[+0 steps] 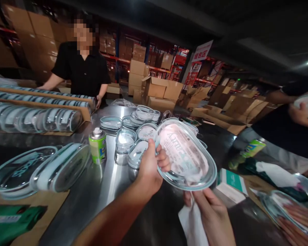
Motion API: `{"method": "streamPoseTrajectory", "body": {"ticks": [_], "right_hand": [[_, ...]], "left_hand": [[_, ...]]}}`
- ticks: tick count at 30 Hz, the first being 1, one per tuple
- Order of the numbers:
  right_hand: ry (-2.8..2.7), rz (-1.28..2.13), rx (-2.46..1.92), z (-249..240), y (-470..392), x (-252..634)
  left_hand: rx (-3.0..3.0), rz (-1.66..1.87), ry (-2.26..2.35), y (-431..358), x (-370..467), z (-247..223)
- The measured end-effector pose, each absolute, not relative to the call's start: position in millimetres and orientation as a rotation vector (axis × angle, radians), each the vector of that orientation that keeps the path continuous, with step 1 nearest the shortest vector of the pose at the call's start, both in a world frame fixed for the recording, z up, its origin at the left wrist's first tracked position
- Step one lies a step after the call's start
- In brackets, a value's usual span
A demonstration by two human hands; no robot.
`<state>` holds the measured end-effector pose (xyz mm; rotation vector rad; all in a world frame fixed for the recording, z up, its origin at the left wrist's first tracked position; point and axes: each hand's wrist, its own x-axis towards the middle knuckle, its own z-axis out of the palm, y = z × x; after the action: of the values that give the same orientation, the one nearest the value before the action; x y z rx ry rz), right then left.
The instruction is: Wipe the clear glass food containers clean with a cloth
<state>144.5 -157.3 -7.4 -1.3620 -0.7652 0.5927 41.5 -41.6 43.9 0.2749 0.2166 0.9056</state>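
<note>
My left hand point(151, 165) grips the left edge of an oval clear food container point(184, 153) with a pale teal rim, thumb up along the side. Printed paper shows through it, and it is held tilted above the metal table. Below its lower rim, my right hand point(210, 208) pinches a white cloth or tissue point(192, 222), close against the rim; whether it touches cannot be made out. Behind my left hand stand several similar containers point(125, 138), some stacked. A green spray can point(97, 145) with a white nozzle stands upright to their left.
Larger oval containers point(61, 167) lie at left, near a green package point(12, 218) on cardboard. Cardboard trays of containers point(36, 116) stand behind. A teal-and-white box point(231, 186) is at right. Co-workers stand across and at right; another person's hands point(295, 218) hold a container at lower right.
</note>
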Motion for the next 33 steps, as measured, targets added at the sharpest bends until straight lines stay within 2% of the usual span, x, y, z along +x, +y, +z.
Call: {"method": "streamPoseTrajectory", "body": {"ticks": [3, 8, 13, 18, 25, 30, 33], "right_hand": [[-0.86, 0.35, -1.49, -7, -154, 147], [-0.75, 0.492, -1.513, 7, -155, 146], [-0.784, 0.528, -1.473, -7, -163, 149], [-0.805, 0.759, -1.208, -12, -162, 140], [-0.692, 0.866, -1.142, -13, -160, 137], [-1.229, 1.04, -1.254, -19, -168, 156], [-1.303, 1.08, -1.326, -16, -174, 159]], "left_hand": [[0.357, 0.842, 0.243, -44, 44, 43], [0.763, 0.982, 0.359, -46, 50, 37], [0.996, 1.132, 0.443, -43, 53, 28], [1.011, 1.046, 0.503, -32, 57, 21], [1.071, 0.921, 0.487, -29, 51, 25], [1.093, 0.824, 0.491, -32, 47, 28], [1.077, 0.79, 0.497, -34, 47, 32]]}}
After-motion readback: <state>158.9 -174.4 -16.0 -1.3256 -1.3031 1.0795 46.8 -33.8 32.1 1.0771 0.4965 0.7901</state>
